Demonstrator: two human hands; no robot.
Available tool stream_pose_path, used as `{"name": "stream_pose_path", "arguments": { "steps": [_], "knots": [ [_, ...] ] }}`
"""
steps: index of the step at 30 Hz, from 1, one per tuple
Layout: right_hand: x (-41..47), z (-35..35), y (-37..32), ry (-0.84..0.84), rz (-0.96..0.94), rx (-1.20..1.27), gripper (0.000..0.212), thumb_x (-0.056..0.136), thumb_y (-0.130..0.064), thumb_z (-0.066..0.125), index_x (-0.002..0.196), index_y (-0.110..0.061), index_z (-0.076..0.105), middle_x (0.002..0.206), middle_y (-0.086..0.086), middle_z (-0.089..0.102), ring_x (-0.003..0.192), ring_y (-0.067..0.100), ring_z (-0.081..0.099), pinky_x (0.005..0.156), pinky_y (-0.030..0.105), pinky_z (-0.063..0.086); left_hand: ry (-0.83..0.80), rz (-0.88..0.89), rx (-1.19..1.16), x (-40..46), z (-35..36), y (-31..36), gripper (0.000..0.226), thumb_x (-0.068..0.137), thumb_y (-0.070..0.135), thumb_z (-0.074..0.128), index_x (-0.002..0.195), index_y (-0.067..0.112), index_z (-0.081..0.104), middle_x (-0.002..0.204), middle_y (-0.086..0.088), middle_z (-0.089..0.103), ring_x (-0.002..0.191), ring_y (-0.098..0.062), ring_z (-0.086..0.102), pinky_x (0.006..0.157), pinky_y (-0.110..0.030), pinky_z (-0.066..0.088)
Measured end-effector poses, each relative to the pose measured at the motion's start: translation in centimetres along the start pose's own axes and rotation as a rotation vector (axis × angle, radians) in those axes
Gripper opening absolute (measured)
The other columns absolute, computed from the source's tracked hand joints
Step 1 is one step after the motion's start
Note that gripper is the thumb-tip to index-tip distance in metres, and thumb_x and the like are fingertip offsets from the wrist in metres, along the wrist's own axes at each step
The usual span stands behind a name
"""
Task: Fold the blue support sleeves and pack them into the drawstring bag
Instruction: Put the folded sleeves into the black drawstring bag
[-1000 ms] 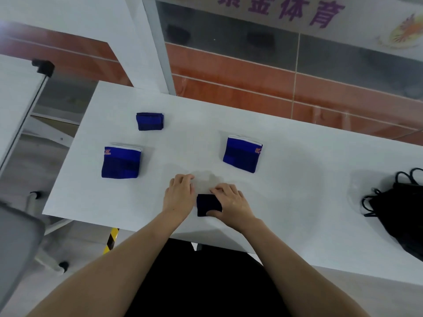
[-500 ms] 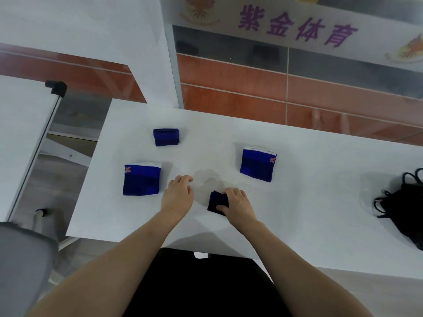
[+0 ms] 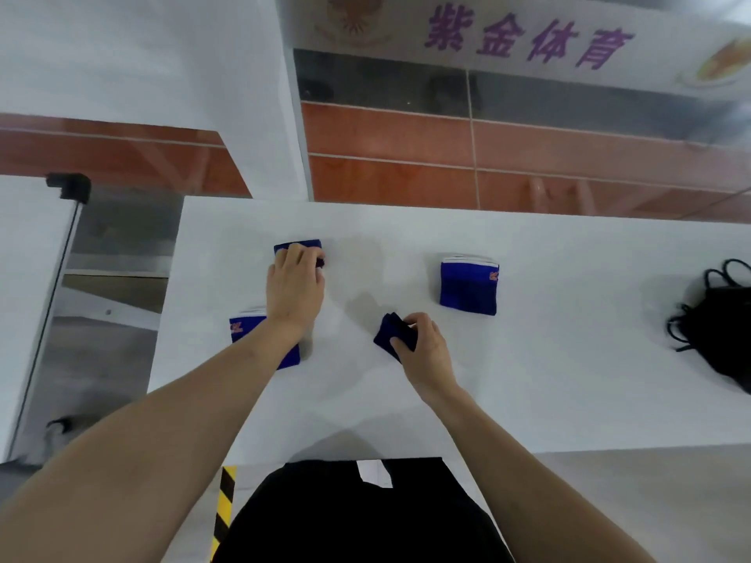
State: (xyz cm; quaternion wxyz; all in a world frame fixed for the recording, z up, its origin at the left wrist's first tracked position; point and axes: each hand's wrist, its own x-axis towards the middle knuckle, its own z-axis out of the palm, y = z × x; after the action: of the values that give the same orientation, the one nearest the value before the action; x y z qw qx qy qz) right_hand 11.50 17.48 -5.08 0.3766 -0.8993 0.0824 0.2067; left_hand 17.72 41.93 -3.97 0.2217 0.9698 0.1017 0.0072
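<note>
Item: four blue support sleeves, all on the white bench (image 3: pixel 569 379); landmark for position, the black drawstring bag (image 3: pixel 727 319) at the bench's right end.

Small folded sleeve (image 3: pixel 392 333): dark blue, compact, tilted, pinched by the right hand (image 3: pixel 422 351) with thumb and fingers curled round it; well left of the bag. Whether it was lifted clear of the bench could not be told.

Far small sleeve (image 3: pixel 298 245): folded to a small block, farthest left of the bag and toward the back edge, with the left hand (image 3: pixel 294 284) laid over it, fingers curled onto its top; a firm grip could not be confirmed.

Large sleeve, right (image 3: pixel 468 288): the nearest to the bag but apart from it, blue with a white band at its top edge and an orange mark at one corner; folded flat, untouched.

Large sleeve, left (image 3: pixel 264 339): same make, partly hidden under the left forearm, far left of the bag.

Bag: lay slumped, cords looped at its left side; its mouth could not be seen.

Progress, as judged: folding appeared complete or nearly so, since each sleeve lay as a neat block. Packing appeared not yet begun; all four sleeves were outside the bag. Remaining: carry each across and put it in.
</note>
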Motion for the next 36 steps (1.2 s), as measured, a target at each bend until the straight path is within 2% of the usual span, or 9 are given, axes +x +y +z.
{"name": "stream_pose_path", "arguments": {
  "steps": [4,6,10,18,22,27,31,36],
  "knots": [
    [-0.3,0.7,-1.1,0.07,0.038,0.157,0.027,0.092,-0.028,0.068,0.112,-0.037,0.052,0.114,-0.008,0.062,0.101,0.012,0.062,0.086,0.041,0.059,-0.159,-0.074,0.097,3.0,0.8,-2.5,0.047,0.099,0.017,0.057,0.144,0.013,0.043,0.154,-0.013,0.035,0.141,-0.036,0.031,0.111,-0.049,0.035],
    [-0.6,0.9,-1.6,0.104,0.057,0.198,0.024,0.091,-0.028,0.067,0.109,-0.036,0.053,0.112,-0.009,0.063,0.101,0.012,0.062,0.086,0.043,0.059,-0.269,-0.069,0.142,3.8,1.3,-4.0,0.056,0.101,0.022,0.057,0.15,0.013,0.032,0.159,-0.017,0.026,0.147,-0.037,0.024,0.115,-0.051,0.029],
    [-1.4,1.0,-2.4,0.159,0.088,0.268,0.022,0.091,-0.023,0.066,0.108,-0.031,0.054,0.11,-0.01,0.065,0.1,0.012,0.063,0.087,0.04,0.059,-0.335,-0.023,0.198,4.0,2.0,-5.7,0.057,0.099,0.025,0.059,0.147,0.009,0.033,0.137,-0.019,0.049,0.123,-0.037,0.048,0.097,-0.049,0.044],
    [-3.1,0.2,-2.8,0.202,0.11,0.36,0.021,0.091,-0.019,0.067,0.102,-0.032,0.055,0.104,-0.012,0.067,0.095,0.01,0.065,0.077,0.035,0.06,-0.371,-0.044,0.217,3.6,2.3,-4.0,0.056,0.097,0.028,0.064,0.142,0.006,0.039,0.126,-0.022,0.052,0.114,-0.039,0.046,0.09,-0.044,0.045],
    [-4.1,-0.9,-2.3,0.236,0.134,0.398,0.021,0.092,-0.019,0.067,0.104,-0.031,0.056,0.104,-0.011,0.068,0.096,0.009,0.065,0.077,0.032,0.058,-0.339,0.001,0.23,2.5,2.2,-2.7,0.047,0.102,0.027,0.054,0.142,0.01,0.039,0.12,-0.019,0.059,0.113,-0.037,0.046,0.087,-0.041,0.039],
    [-5.3,-3.2,-1.1,0.275,0.156,0.496,0.017,0.096,-0.017,0.066,0.105,-0.027,0.056,0.107,-0.007,0.068,0.097,0.011,0.065,0.074,0.026,0.052,-0.272,0.022,0.107,-0.2,1.7,2.7,0.047,0.106,0.028,0.044,0.148,0.008,0.036,0.129,-0.019,0.056,0.118,-0.039,0.046,0.094,-0.048,0.041],
    [-6.5,-6.6,0.7,0.298,0.146,0.541,0.019,0.098,-0.017,0.066,0.103,-0.031,0.055,0.108,-0.008,0.068,0.097,0.011,0.065,0.076,0.027,0.055,-0.249,0.031,-0.117,-4.0,1.5,10.2,0.051,0.109,0.032,0.035,0.154,0.007,0.031,0.137,-0.019,0.054,0.122,-0.038,0.051,0.099,-0.051,0.045],
    [-9.9,-13.7,6.6,0.362,0.119,0.582,0.018,0.097,-0.016,0.066,0.103,-0.03,0.056,0.104,-0.012,0.069,0.089,0.0,0.066,0.072,0.02,0.053,-0.267,0.084,-0.271,-10.3,3.6,20.2,0.052,0.109,0.034,0.029,0.157,0.014,0.027,0.134,-0.011,0.054,0.119,-0.029,0.055,0.1,-0.05,0.049]
  ]
}}
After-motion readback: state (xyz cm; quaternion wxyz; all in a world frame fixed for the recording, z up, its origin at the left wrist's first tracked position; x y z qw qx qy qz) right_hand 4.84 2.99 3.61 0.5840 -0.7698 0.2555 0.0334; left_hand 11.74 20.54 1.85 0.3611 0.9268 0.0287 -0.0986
